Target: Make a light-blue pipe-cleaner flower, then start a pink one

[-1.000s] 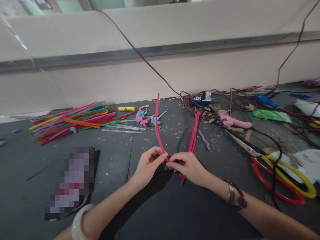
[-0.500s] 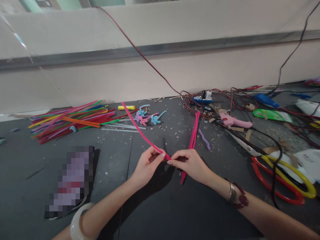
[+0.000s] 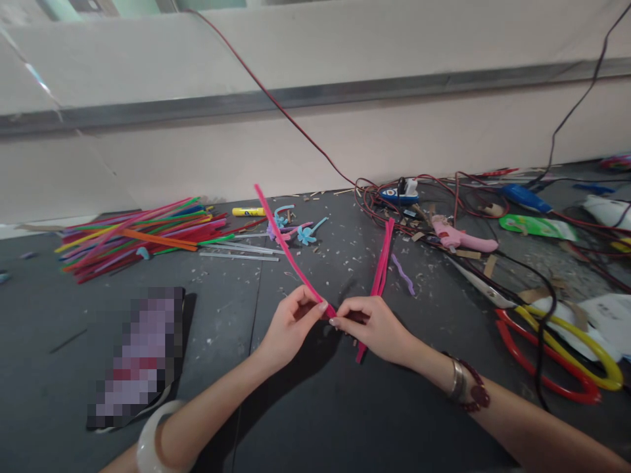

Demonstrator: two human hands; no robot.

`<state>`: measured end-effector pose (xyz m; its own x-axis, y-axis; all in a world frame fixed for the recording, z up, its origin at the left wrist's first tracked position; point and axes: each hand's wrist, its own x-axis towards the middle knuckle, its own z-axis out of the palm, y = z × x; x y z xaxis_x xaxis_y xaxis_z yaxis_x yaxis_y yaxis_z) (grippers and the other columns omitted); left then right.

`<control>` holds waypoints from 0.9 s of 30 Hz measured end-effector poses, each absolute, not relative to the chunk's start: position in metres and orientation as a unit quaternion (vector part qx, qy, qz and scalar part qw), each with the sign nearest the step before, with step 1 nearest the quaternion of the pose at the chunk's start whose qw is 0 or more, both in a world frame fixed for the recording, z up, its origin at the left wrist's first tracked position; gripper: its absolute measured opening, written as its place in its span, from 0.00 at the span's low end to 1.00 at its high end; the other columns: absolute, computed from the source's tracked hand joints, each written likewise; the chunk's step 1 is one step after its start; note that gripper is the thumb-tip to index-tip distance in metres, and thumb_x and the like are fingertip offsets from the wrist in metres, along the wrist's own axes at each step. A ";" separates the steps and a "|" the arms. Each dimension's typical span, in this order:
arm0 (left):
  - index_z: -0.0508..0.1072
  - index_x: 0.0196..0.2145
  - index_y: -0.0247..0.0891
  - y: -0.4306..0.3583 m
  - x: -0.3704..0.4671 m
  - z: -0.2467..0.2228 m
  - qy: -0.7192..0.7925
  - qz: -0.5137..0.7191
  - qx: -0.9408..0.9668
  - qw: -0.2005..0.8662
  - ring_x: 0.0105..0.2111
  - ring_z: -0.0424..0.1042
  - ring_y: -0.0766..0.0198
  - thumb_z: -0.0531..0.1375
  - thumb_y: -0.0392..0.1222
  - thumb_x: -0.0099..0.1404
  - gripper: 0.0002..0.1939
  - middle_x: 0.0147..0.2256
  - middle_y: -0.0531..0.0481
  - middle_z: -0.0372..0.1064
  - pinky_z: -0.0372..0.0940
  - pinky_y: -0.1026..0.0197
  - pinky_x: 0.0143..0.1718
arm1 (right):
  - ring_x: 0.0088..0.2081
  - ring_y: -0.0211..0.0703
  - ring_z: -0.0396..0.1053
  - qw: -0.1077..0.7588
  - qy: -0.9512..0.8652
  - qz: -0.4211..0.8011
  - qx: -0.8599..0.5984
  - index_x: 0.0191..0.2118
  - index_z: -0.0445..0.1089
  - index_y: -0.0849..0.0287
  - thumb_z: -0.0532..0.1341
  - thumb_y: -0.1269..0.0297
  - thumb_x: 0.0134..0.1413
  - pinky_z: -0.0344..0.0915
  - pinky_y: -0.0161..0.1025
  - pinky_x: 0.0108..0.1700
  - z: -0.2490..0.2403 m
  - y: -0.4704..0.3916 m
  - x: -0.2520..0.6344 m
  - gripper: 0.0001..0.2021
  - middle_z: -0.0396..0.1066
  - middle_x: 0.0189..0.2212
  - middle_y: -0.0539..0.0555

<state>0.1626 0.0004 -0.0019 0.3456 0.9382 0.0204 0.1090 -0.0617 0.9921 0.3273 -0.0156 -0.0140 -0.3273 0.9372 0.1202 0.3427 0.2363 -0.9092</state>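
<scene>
A bright pink pipe cleaner [image 3: 286,248] is pinched between both hands, its long free end slanting up to the left. My left hand [image 3: 290,325] grips it with thumb and forefinger. Close beside, my right hand [image 3: 377,328] pinches its lower end, which is mostly hidden by the fingertips. Under and behind my right hand lies a bundle of pink pipe cleaners [image 3: 383,256]. A short wavy purple piece [image 3: 403,274] rests just right of that bundle. Small blue, pink and purple pipe-cleaner flowers [image 3: 306,235] lie farther back.
Many coloured pipe cleaners [image 3: 142,236] are heaped at the left, near a yellow glue stick [image 3: 248,211]. A blurred dark pouch [image 3: 142,355] lies in front. To the right are scissors [image 3: 547,341], a pink glue gun [image 3: 463,238], tangled cables [image 3: 369,190] and a green packet [image 3: 537,227].
The free end of the held pink pipe cleaner has swung a little to the right and up. Both hands stay in nearly the same place, still pinching.
</scene>
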 end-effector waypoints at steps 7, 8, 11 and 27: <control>0.64 0.25 0.35 0.000 0.164 -0.002 0.431 0.405 0.594 0.545 0.25 0.64 0.70 0.57 0.39 0.56 0.06 0.24 0.54 0.64 0.61 0.66 0.29 | 0.22 0.33 0.61 0.356 -0.740 0.341 -0.457 0.25 0.67 0.60 0.55 0.62 0.52 0.57 0.30 0.24 -0.012 -0.017 0.327 0.10 0.66 0.20 0.49; 0.65 0.25 0.35 0.000 0.164 -0.002 0.433 0.408 0.584 0.552 0.25 0.64 0.70 0.58 0.40 0.55 0.06 0.24 0.54 0.65 0.61 0.66 0.30 | 0.24 0.34 0.62 0.364 -0.751 0.309 -0.457 0.26 0.68 0.60 0.56 0.63 0.52 0.58 0.31 0.25 -0.012 -0.017 0.327 0.09 0.67 0.21 0.50; 0.64 0.23 0.34 0.001 0.164 -0.003 0.442 0.420 0.544 0.577 0.25 0.65 0.69 0.59 0.40 0.53 0.08 0.22 0.53 0.65 0.62 0.65 0.30 | 0.32 0.39 0.65 0.395 -0.791 0.194 -0.426 0.33 0.69 0.59 0.56 0.65 0.52 0.62 0.36 0.35 -0.014 -0.020 0.328 0.06 0.70 0.29 0.54; 0.75 0.30 0.43 -0.014 0.144 0.027 0.338 0.433 0.826 0.124 0.36 0.68 0.59 0.59 0.34 0.52 0.07 0.31 0.49 0.72 0.62 0.56 0.41 | 0.35 0.41 0.66 0.439 -0.776 0.163 -0.423 0.36 0.71 0.58 0.54 0.69 0.54 0.65 0.39 0.38 -0.015 -0.010 0.339 0.09 0.71 0.31 0.55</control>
